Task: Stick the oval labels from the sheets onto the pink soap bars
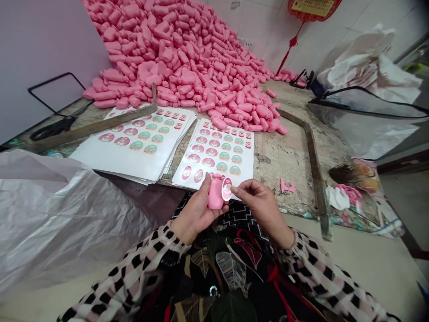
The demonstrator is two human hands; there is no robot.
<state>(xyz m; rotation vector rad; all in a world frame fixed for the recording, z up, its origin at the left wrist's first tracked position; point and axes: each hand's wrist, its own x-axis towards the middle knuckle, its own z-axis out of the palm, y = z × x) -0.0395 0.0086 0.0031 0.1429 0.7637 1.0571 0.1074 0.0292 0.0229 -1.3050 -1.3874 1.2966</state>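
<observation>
My left hand is wrapped round a small pink bottle, held upright above my lap at the table's front edge. Between the thumb and fingers of my right hand is an oval pink-and-white sticker, which is against or very close to the bottle's right side; whether it touches cannot be made out. Just beyond the hands lies a sheet of round and oval stickers, pink and green. Left of it is a thicker stack of similar sheets.
A large heap of pink bottles covers the table's back. Wooden strips lie right and left, with black scissors at far left. A pink scrap, a brush and plastic bags are on the right; clear plastic hangs left.
</observation>
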